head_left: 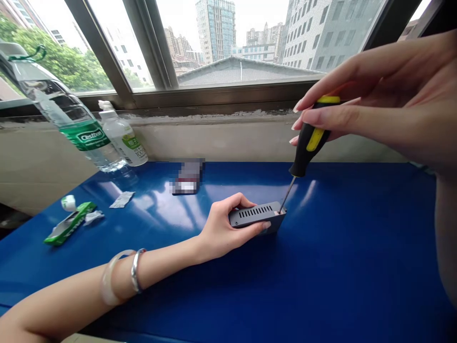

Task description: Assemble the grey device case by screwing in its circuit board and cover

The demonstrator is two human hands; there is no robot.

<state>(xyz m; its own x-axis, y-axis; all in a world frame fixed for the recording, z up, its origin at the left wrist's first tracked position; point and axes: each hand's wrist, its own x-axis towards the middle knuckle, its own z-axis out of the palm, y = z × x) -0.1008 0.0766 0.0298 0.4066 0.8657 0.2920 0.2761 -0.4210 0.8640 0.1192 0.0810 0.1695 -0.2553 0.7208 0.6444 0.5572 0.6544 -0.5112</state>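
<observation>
A small grey metal box (257,214) with vent slots lies on the blue table (321,267), stood on its side. My left hand (221,228) is wrapped round its left end, thumb on top and fingers beneath. My right hand (360,105) pinches the black and yellow handle of a screwdriver (310,143) high above the table. The screwdriver is tilted, and its thin tip touches the box's upper right corner.
Two plastic bottles (82,128) stand at the back left by the window sill. A green packet (69,224), a white wrapper (122,199) and a blurred-out card (188,177) lie on the table's left and middle.
</observation>
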